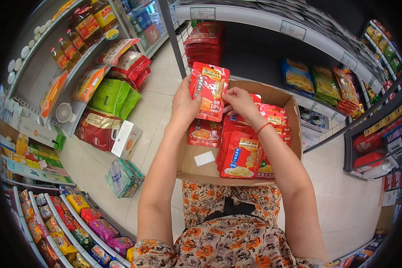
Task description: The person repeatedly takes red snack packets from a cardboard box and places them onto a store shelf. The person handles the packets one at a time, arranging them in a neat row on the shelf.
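My left hand (186, 104) grips a red foil food packet (208, 92) by its left side, above an open cardboard box (187, 159). At the packet's right edge are the bent fingers of my right hand (239, 102), thumb and forefinger together on it. More red packets (243, 155) lie overlapping in the right part of the box, and another red packet (205, 133) is below the held one. A small white card (204, 158) lies on the box's bottom. Just beyond my hands, a stack of red packets (204, 43) stands on the dark shelf.
Blue packets (298, 76) and green packets (325, 80) lie further right on the dark shelf (254, 50). The shelf's white front rail (248, 16) runs above. At left, rice bags (98, 129) and a bottle pack (124, 177) stand on the tiled floor; snack racks (67, 227) are lower left.
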The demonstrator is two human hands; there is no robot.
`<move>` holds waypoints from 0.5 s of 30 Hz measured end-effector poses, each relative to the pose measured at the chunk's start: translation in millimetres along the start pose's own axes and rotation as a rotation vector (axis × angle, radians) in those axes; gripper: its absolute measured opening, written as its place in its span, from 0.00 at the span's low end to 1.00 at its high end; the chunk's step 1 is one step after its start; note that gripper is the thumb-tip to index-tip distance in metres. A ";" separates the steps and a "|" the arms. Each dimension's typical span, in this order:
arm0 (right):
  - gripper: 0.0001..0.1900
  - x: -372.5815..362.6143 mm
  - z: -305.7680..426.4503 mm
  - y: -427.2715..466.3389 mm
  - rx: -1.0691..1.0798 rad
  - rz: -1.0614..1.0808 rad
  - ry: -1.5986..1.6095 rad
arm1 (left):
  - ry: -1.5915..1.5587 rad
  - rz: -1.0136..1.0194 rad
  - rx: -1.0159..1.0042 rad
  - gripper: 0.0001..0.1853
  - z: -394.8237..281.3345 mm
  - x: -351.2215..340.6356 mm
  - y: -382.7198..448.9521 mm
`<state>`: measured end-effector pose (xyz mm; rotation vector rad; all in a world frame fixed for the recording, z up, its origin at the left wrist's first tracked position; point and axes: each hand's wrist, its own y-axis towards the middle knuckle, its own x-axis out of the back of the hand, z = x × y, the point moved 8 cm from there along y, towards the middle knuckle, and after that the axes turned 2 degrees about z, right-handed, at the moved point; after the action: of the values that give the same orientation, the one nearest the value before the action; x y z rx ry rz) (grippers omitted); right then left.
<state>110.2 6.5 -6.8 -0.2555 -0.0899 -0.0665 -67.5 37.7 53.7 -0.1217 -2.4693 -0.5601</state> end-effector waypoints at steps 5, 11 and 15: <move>0.09 0.0 -10.8 4.8 0.001 -0.026 -0.091 | 0.064 -0.035 -0.100 0.31 -15.6 3.1 -9.4; 0.09 -2.5 -14.9 3.7 0.015 -0.003 -0.157 | 0.144 -0.040 -0.098 0.33 -16.3 0.1 -14.7; 0.11 -0.2 -16.2 2.7 0.007 -0.011 -0.177 | 0.273 0.106 -0.051 0.35 -24.9 -7.5 -21.2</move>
<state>111.5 4.9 -23.0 -0.2540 -0.2672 -0.0547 -52.5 8.4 59.8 -0.1823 -2.1712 -0.5551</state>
